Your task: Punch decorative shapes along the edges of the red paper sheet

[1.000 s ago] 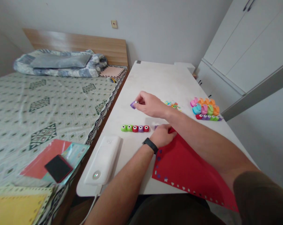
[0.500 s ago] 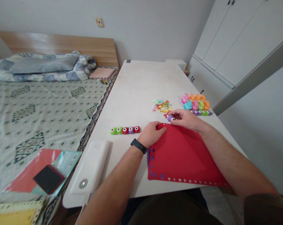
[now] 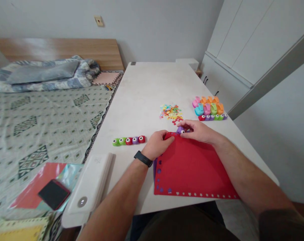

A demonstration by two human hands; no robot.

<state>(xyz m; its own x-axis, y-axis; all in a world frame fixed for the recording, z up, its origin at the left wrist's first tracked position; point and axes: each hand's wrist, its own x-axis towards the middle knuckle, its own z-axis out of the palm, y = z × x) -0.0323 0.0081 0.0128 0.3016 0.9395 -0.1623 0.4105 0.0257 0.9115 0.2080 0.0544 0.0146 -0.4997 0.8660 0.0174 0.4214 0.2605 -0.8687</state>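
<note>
A red paper sheet with punched shapes along its edges lies near the front of the white table. My left hand, black band on the wrist, rests curled on the sheet's far left corner and holds it down. My right hand pinches a small purple paper punch at the sheet's far edge. Left of my hands sits a row of small green, red and purple punches. A heap of coloured paper cut-outs lies just beyond.
Larger pastel punches and a row of small ones stand at the table's right edge. A white power bank lies at the front left corner. A bed on the left carries coloured paper and a phone. White cupboards stand to the right.
My right hand carried the purple punch from the table's left middle over to the red sheet's far edge. The left hand stayed on the sheet. My view shifted left and nearer.
</note>
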